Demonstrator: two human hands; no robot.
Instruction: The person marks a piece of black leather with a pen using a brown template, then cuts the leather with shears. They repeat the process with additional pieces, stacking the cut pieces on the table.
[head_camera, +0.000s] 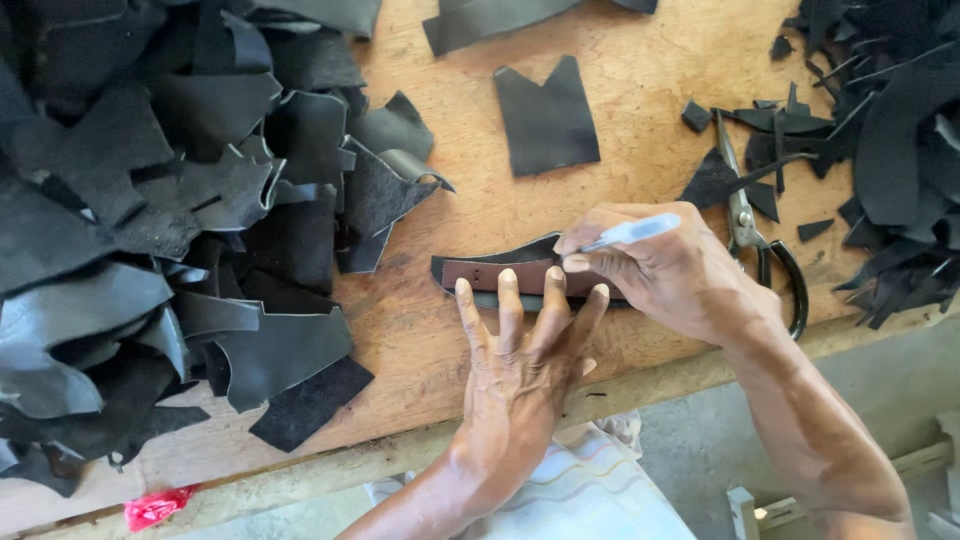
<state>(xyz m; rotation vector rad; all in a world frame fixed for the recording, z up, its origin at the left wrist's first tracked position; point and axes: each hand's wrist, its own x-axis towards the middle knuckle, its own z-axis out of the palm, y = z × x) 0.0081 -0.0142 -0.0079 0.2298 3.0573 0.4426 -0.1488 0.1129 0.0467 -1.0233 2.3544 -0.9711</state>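
1. Brown template strip (500, 274) lies flat on a black leather piece (490, 262) near the middle of the wooden tabletop (640, 120), close to its near edge.
2. Your left hand (520, 350) is spread open, fingers extended, with the fingertips pressing down on the brown strip and the leather under it.
3. Your right hand (665, 270) is closed around a silver marker pen (632, 234), gripping it between thumb and fingers; the pen's tip sits at the right end of the strip, just beside your left fingertips.
4. Just right of your right hand, a pair of scissors (752, 235) with black handles rests on the tabletop among small black offcuts (730, 180).
5. Farther away, a cut black leather shape (546, 120) with a notched top edge lies alone, well apart from the strip.
6. On the left, a large heap of black leather pieces (170, 220) covers much of the tabletop; a smaller pile of scraps (890, 150) fills the far right corner.
7. Near the left near edge, a small red wrapper (155, 507) lies below the tabletop's edge.
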